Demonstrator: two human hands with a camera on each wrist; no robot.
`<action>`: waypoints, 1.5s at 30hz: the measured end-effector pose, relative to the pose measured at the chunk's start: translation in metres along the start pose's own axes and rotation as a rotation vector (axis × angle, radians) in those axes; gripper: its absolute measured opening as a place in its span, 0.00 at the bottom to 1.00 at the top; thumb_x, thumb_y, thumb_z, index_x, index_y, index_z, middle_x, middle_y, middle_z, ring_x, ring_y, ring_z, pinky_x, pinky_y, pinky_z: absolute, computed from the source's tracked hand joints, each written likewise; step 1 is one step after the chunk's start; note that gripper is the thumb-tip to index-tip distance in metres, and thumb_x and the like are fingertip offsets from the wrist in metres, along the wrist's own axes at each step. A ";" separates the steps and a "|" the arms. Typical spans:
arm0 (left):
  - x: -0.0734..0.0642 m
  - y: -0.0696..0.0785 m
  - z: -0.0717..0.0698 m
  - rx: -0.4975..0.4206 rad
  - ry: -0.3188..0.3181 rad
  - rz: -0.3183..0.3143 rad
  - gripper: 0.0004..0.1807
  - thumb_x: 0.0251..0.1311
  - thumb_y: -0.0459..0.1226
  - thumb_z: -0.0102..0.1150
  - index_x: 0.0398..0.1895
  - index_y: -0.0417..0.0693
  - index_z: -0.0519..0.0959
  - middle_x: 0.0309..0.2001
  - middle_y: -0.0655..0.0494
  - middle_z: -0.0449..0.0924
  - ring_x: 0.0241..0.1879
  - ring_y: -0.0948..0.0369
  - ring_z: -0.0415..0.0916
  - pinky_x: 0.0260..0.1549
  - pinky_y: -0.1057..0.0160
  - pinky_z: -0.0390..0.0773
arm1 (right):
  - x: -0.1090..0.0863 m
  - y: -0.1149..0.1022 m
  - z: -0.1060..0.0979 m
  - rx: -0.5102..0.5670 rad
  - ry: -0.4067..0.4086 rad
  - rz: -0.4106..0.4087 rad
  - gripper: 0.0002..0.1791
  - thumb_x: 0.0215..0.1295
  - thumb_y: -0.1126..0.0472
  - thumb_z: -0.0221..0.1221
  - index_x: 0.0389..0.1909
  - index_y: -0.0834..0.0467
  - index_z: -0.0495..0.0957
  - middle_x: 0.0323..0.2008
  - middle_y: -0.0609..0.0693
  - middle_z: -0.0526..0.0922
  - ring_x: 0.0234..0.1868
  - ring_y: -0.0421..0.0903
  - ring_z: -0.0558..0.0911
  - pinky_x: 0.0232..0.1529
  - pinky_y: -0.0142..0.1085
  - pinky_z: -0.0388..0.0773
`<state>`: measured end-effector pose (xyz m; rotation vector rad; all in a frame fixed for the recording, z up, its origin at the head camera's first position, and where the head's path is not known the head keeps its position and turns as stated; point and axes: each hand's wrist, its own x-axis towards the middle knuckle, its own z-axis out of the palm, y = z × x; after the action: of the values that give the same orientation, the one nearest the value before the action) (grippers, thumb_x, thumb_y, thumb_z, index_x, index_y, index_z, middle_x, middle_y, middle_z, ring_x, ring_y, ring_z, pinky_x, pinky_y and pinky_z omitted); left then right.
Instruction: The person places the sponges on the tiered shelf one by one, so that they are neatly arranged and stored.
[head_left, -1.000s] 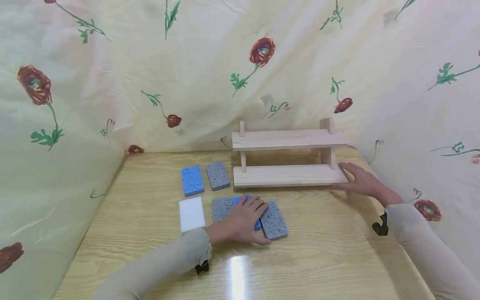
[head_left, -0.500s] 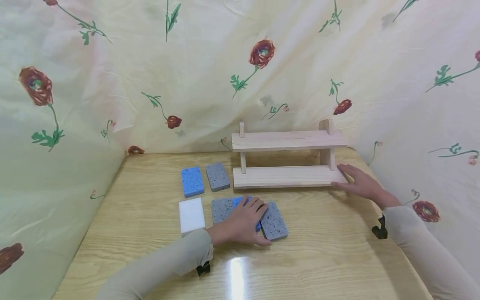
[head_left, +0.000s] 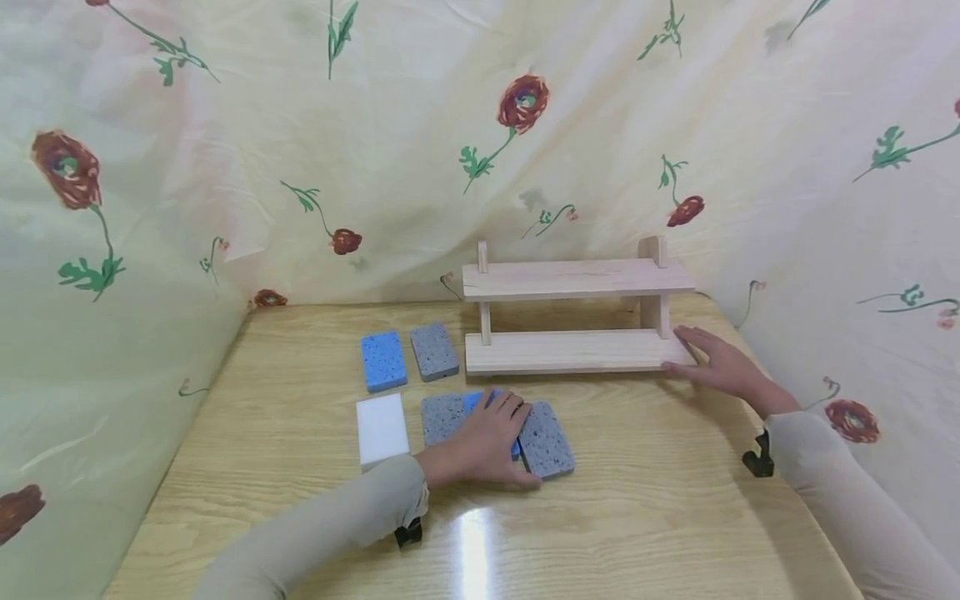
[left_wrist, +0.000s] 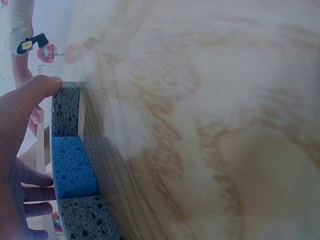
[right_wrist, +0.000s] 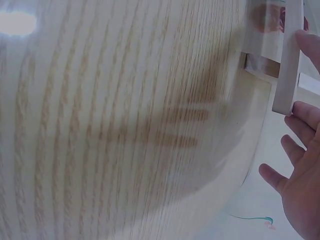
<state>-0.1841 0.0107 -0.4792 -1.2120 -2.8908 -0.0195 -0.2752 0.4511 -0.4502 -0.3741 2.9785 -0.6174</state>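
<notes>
My left hand point(head_left: 482, 446) rests palm down over a row of sponges, its fingers spread across the blue sponge point(left_wrist: 75, 167) in the middle. Its thumb reaches the near edge of the speckled grey sponge point(head_left: 547, 442) on the right. Partly beneath the hand, another grey sponge point(head_left: 441, 417) forms the row's left end. At the right end of a two-tier wooden shelf point(head_left: 555, 352), my right hand point(head_left: 723, 364) holds the lower board between thumb and fingers. In the right wrist view the thumb and index fingertip lie at the board's end point(right_wrist: 290, 65), other fingers spread apart.
Left of the shelf lie a blue sponge point(head_left: 384, 362) and a grey sponge point(head_left: 434, 351). A white sponge point(head_left: 382, 429) lies in front of them, close to the left forearm. Flowered cloth point(head_left: 405, 150) hangs behind and beside the wooden table point(head_left: 637, 517).
</notes>
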 end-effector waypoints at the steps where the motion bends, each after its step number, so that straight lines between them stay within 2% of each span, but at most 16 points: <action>1: 0.000 0.000 0.000 0.002 0.001 0.000 0.61 0.50 0.79 0.51 0.77 0.45 0.62 0.71 0.52 0.68 0.71 0.55 0.64 0.76 0.46 0.57 | 0.000 -0.001 0.000 -0.003 -0.001 0.000 0.51 0.64 0.42 0.66 0.76 0.70 0.58 0.74 0.75 0.57 0.74 0.76 0.55 0.69 0.70 0.54; 8: 0.001 -0.002 -0.001 -0.015 0.004 0.001 0.61 0.49 0.78 0.53 0.77 0.47 0.62 0.72 0.53 0.67 0.73 0.55 0.63 0.76 0.45 0.57 | 0.003 -0.002 -0.002 -0.031 -0.012 0.011 0.51 0.65 0.41 0.65 0.76 0.70 0.58 0.74 0.75 0.57 0.74 0.76 0.56 0.70 0.69 0.54; 18: 0.005 -0.009 -0.003 -0.063 -0.009 -0.034 0.64 0.45 0.79 0.58 0.76 0.44 0.63 0.72 0.50 0.68 0.73 0.53 0.64 0.78 0.44 0.52 | 0.003 -0.003 -0.004 -0.020 -0.007 -0.009 0.50 0.65 0.43 0.65 0.76 0.70 0.58 0.74 0.75 0.58 0.74 0.75 0.56 0.70 0.69 0.55; 32: 0.010 -0.019 0.004 -0.146 -0.003 -0.026 0.64 0.40 0.77 0.63 0.75 0.46 0.64 0.69 0.51 0.69 0.71 0.54 0.64 0.78 0.45 0.53 | 0.001 -0.003 -0.004 -0.010 -0.007 0.002 0.51 0.65 0.41 0.65 0.76 0.71 0.57 0.75 0.75 0.57 0.74 0.76 0.56 0.70 0.70 0.54; 39: 0.010 -0.019 0.002 -0.138 -0.021 -0.031 0.67 0.38 0.79 0.62 0.77 0.46 0.62 0.70 0.49 0.68 0.72 0.53 0.63 0.77 0.45 0.54 | 0.000 -0.003 -0.003 0.000 -0.009 0.009 0.51 0.65 0.41 0.65 0.76 0.71 0.57 0.75 0.75 0.57 0.74 0.76 0.56 0.70 0.70 0.53; 45: 0.009 -0.017 0.003 -0.170 -0.031 -0.035 0.67 0.40 0.77 0.64 0.77 0.44 0.61 0.70 0.48 0.67 0.72 0.52 0.62 0.78 0.45 0.52 | -0.002 -0.005 -0.002 0.003 -0.010 0.013 0.52 0.65 0.41 0.65 0.76 0.70 0.57 0.75 0.74 0.57 0.74 0.76 0.56 0.70 0.70 0.54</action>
<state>-0.2023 0.0054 -0.4824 -1.1939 -2.9895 -0.2533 -0.2727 0.4479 -0.4464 -0.3557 2.9681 -0.6167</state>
